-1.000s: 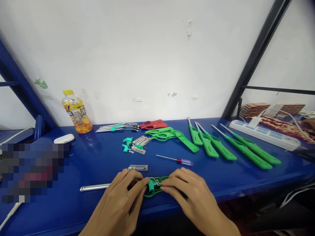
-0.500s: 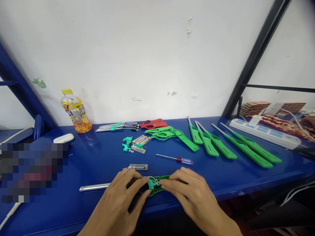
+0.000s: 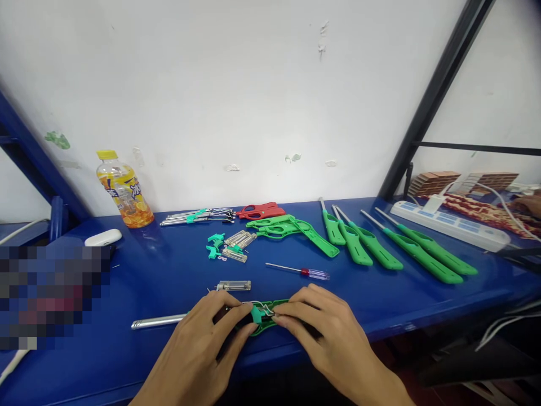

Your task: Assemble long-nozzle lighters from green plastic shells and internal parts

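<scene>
A: Position of the work?

B: Half-shell of green moulded plastic, hollow side up, between the two hands, low over the bench of smooth blue paint. A silver, slotted metal tube projects past the left hand; those fingers hide where tube and shell meet.

A: State of the hands?

B: Left: thumb and fingers pinching a teal, angular plastic trigger. Right hand: thumb and forefinger brought close together by a thin white looped wire. Whether they grip it or only press there, cannot tell.

A: Step in hand?

B: Judgement: seating trigger and wire in the shell's cavity. The next move seems to call for a firm left pinch while the right fingertips tuck the wire below the rim. Likely fault: springy wire riding over the edge.

A: Materials nearby?

B: Just beyond the left hand, a clear, boxy plastic reservoir, glossy. Beyond the right, a screwdriver with slim metal shaft and translucent purple-and-red handle. Farther out past the right hand, green tapered plastic lighters with rod-like metal tips.
</scene>
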### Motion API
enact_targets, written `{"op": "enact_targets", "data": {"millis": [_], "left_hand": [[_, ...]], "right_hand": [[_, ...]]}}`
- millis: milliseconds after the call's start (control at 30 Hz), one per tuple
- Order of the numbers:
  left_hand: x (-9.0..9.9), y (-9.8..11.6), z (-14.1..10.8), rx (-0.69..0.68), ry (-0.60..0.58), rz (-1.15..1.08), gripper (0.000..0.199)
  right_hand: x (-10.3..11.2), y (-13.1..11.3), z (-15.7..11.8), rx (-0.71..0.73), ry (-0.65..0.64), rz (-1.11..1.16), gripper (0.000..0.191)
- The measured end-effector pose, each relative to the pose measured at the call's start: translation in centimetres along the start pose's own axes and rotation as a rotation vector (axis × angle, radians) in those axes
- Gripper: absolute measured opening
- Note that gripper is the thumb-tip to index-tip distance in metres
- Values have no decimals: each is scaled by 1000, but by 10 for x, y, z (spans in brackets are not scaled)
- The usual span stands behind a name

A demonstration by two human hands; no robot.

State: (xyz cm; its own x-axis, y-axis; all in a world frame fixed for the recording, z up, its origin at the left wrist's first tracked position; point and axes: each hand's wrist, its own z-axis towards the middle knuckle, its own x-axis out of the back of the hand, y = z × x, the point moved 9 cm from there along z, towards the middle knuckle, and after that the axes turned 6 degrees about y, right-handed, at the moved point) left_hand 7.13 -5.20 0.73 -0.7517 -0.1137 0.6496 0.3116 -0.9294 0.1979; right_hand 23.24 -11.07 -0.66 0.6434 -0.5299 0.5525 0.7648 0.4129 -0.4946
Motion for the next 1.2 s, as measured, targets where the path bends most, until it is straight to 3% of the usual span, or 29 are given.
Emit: {"op": "enact_targets", "data": {"millis": [133,733,1200], "left_hand": [[0,-1,0,3,6,-29,23],[-1,3,4,-35,9,25,29],[0,3,2,-19,11,19,26]], "right_hand": [[-1,3,0,-44,3,23,12],[3,-8,-1,115,39,-46,15],[0,-16,-3,172,-25,-188,19]]}}
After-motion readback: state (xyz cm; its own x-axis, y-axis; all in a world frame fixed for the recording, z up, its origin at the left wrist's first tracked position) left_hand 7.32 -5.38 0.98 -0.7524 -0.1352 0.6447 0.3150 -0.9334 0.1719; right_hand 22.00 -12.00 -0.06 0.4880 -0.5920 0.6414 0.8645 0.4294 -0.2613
